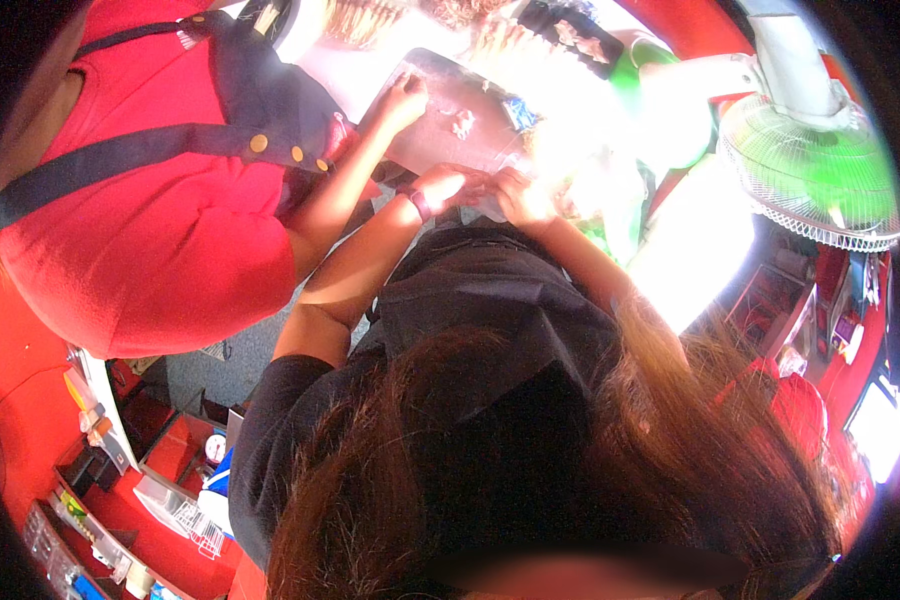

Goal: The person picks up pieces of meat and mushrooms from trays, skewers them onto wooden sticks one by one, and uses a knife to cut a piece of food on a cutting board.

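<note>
My left hand [450, 187], with a dark band at the wrist, reaches to the near edge of a pinkish tabletop [427, 142]. Close beside it on the right is my right hand [523, 196], its fingers bent toward the left fingertips. Something thin and pale may lie between the fingers, but glare and blur hide what it is. Beyond both hands, a small crumpled whitish piece [463, 124] lies on the tabletop, with a blue and white packet [520, 112] to its right. Strong light washes out the area right of my right hand.
At the left, a co-worker in a red shirt [172, 277] rests a hand [407, 97] on the same tabletop. A caged fan [810, 172] stands at the upper right. Bundles of light bristle-like strands [360, 21] lie at the far side. Shelves with small goods stand lower left.
</note>
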The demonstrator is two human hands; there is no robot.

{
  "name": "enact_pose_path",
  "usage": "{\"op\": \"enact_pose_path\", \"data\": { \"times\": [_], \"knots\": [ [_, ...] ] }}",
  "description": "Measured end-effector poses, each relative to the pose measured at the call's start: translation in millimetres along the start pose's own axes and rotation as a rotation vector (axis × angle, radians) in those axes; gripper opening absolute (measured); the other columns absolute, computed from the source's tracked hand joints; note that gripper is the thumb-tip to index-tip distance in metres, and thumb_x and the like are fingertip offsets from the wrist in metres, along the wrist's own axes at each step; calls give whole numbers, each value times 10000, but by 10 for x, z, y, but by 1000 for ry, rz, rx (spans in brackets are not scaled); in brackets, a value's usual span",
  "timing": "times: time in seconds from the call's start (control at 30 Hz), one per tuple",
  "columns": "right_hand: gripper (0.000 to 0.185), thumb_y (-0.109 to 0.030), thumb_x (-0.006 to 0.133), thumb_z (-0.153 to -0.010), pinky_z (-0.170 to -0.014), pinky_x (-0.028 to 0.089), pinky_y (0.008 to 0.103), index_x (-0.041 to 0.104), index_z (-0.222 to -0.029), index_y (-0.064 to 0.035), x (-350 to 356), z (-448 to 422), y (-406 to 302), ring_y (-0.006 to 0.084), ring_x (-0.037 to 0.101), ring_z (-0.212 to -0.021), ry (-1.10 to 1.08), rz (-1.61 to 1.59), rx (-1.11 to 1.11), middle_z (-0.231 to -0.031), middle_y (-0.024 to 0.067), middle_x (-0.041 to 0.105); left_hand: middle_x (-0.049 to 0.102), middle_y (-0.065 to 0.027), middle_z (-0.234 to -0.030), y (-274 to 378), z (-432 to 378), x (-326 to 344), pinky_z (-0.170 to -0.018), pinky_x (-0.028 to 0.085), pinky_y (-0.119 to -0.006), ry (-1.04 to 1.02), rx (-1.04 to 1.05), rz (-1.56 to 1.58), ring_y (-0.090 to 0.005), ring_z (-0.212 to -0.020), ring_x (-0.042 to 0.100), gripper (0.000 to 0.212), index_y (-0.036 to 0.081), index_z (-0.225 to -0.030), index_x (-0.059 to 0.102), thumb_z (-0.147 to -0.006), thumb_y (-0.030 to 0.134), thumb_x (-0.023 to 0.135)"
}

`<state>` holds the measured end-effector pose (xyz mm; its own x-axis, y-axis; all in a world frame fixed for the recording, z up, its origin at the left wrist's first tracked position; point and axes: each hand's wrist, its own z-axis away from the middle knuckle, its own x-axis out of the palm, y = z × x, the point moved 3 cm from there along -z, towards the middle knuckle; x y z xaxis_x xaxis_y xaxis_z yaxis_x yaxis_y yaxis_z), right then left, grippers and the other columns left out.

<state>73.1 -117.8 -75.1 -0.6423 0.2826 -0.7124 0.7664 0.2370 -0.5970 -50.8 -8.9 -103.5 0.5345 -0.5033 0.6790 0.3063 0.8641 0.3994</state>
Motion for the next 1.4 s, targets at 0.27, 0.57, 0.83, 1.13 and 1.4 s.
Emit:
{"op": "enact_pose_path", "data": {
  "times": [0.27,0.57,0.83,1.13,1.4],
  "knots": [
    [159,-134,539,-828,-645,474,328,614,-905,-17,116,90,109,213,578,-689,-117,-189,607,-790,106,606,639,-38,-928,72,-45,94,-696,484,-242,227,201,-531,-105,-803,588,234,28,-1033,622,-847,168,593],
    [230,-139,580,-804,-513,427,233,562,-913,63,-46,-24,78,119,532,-601,-288,-1001,1125,-753,75,574,657,-50,-899,229,168,245,-686,479,-245,184,645,-1270,-94,-767,588,283,18,-1003,633,-775,178,683],
    [205,-234,538,-804,-747,455,435,573,-927,-74,-152,-50,-16,347,598,-829,-74,105,376,-890,144,620,646,-70,-930,190,28,232,-720,481,-241,152,391,-652,-123,-815,601,253,-2,-1052,597,-821,98,617],
    [121,-122,519,-808,-713,471,406,591,-882,-61,-254,-83,44,311,607,-788,-134,-155,313,-843,135,618,630,-48,-1003,305,23,289,-750,487,-249,1,242,-534,-111,-877,597,317,3,-1118,574,-815,-45,494],
    [135,-37,500,-792,-720,482,358,594,-884,-4,-239,-93,3,281,611,-791,-186,-173,382,-835,152,625,653,-88,-895,333,18,439,-692,502,-258,187,634,-1219,-127,-783,620,305,33,-1116,580,-825,-8,495]
  ]
}}
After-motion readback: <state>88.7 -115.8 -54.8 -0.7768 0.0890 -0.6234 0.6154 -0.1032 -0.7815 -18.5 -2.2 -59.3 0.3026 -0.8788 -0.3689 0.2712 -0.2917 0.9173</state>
